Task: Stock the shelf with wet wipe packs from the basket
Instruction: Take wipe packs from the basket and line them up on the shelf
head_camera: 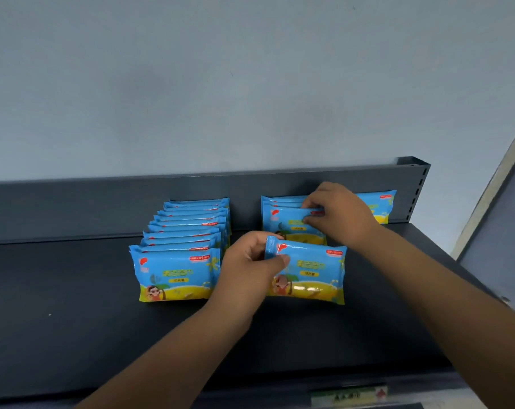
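Blue wet wipe pack (312, 270) at frame centre is pinched by the left hand (250, 261); the right hand (341, 215) pinches a standing pack (288, 224) just above it.

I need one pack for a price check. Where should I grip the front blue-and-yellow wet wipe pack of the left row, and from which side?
Probably pinch the flat crimped seal at the left end of the front blue-and-yellow wet wipe pack, coming from the left across the dark grey metal shelf. It stands on its long edge with packs tight behind, blocking its back.
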